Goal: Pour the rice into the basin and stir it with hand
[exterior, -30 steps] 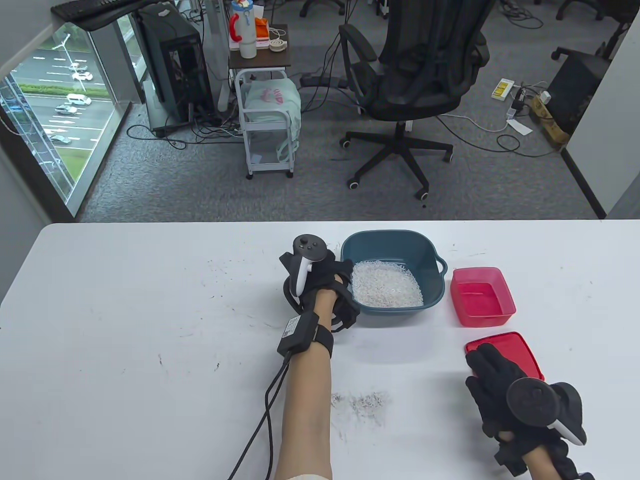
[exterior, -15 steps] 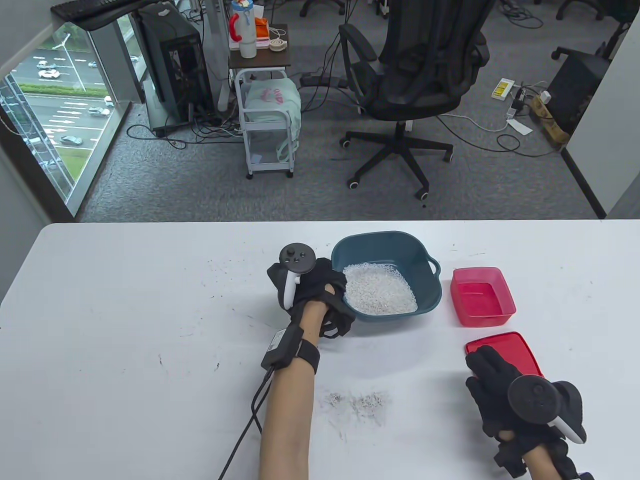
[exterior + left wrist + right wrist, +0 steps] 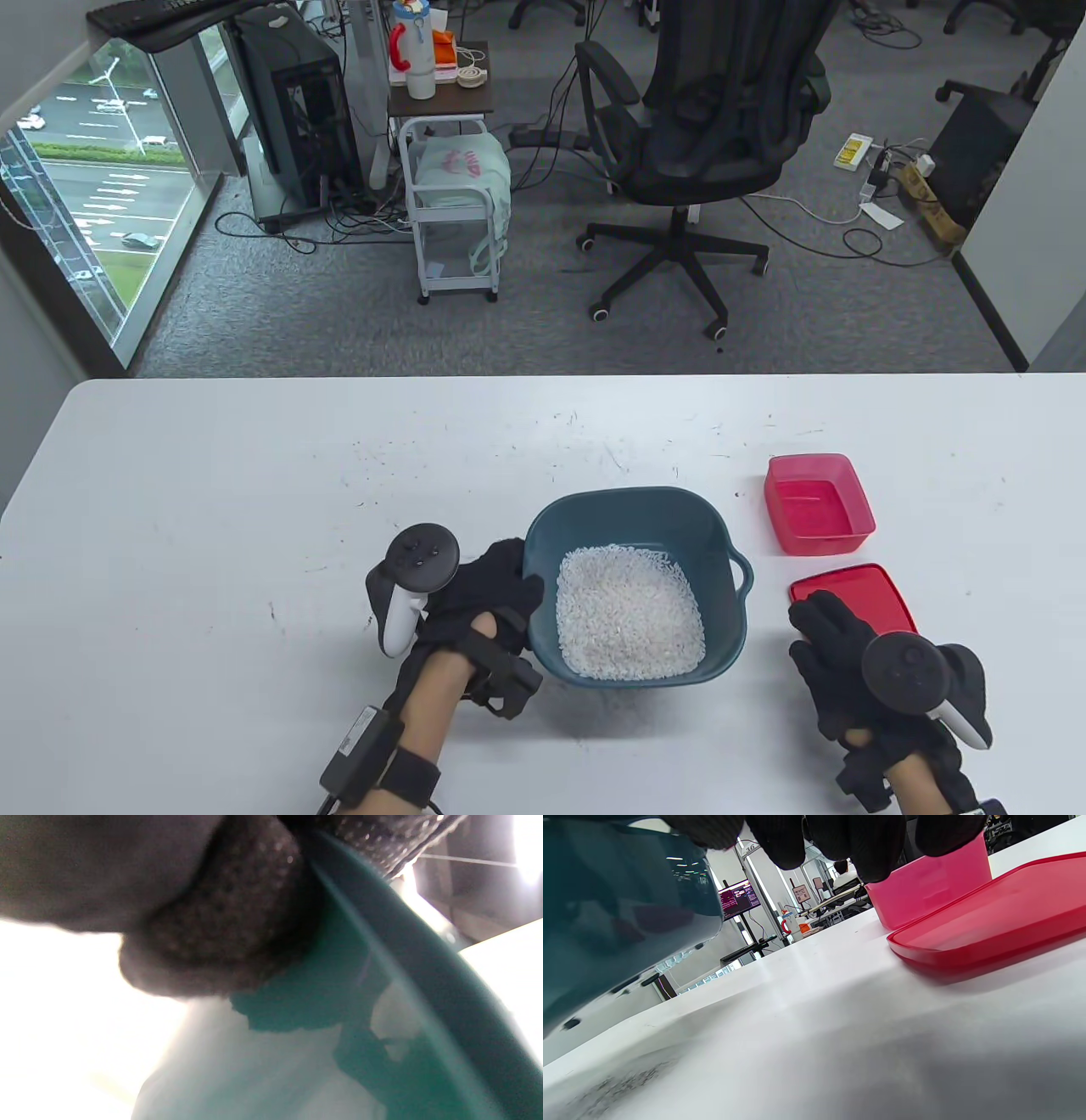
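White tabletop (image 3: 212, 509) seen from above, w/ an office floor and a black chair (image 3: 713, 127) behind it. A teal basin (image 3: 636, 518) sits near the front edge, centre; white rice (image 3: 629, 613) lies in a heap on its bottom. Left hand (image 3: 475, 603), black glove w/ tracker on its back, grips the basin's left rim: fingers clamped on the rim, and the left wrist view shows a gloved fingertip (image 3: 220, 938) pressed against the teal wall. A red box (image 3: 819, 503), open, no rice visible inside, stands to the right of the basin & a bit farther back, apart from it. A red lid (image 3: 874, 594) lies flat just in front of the box. Right hand (image 3: 848, 671) rests palm down at front right, fingers straight & slightly apart, tips over the lid's near edge, holding nothing. Dark scuff marks dot the tabletop.
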### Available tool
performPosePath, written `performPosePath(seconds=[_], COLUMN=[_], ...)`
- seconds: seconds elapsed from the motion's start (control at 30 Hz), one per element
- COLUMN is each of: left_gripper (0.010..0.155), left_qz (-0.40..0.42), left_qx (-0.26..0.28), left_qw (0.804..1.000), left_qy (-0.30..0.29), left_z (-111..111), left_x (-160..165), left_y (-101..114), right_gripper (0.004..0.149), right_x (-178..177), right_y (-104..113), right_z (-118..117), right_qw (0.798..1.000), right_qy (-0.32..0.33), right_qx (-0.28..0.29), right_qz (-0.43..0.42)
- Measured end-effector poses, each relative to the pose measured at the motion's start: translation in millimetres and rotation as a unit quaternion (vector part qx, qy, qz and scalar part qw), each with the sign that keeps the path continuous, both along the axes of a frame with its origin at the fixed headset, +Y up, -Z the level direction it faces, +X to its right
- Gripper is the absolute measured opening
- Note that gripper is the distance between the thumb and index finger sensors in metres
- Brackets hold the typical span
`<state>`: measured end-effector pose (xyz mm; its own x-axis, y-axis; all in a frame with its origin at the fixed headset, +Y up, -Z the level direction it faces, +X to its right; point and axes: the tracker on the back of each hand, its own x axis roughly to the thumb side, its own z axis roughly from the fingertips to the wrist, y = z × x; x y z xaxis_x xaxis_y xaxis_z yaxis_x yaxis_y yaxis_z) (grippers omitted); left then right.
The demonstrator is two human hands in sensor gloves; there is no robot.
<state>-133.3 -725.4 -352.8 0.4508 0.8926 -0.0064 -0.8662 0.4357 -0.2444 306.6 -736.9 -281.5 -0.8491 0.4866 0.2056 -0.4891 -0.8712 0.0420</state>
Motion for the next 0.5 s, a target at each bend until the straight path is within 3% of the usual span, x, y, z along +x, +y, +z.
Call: performPosePath(seconds=[0.1, 0.3, 0.5], left_gripper=[0.066, 0.066, 0.067], left_qz=[-0.004, -0.002, -0.026], left_qx=[-0.006, -0.026, -0.023], left_qw=[1.000, 1.000, 0.999], left_qy=[-0.007, -0.007, -0.007], left_z=[15.7, 23.2, 20.6], left_x=[-2.2, -8.4, -9.1], left_y=[-14.4, -41.7, -45.7], right_gripper=[0.059, 0.059, 0.059], right_x=[1.1, 2.1, 0.2], right_y=[-2.9, -6.4, -10.6], right_z=[-1.1, -2.4, -4.9], right_qw=[1.000, 1.000, 1.000], right_qy=[-0.001, -0.008, -0.008], right_qx=[-0.010, -0.019, -0.029], right_qz=[-0.004, -0.003, 0.007])
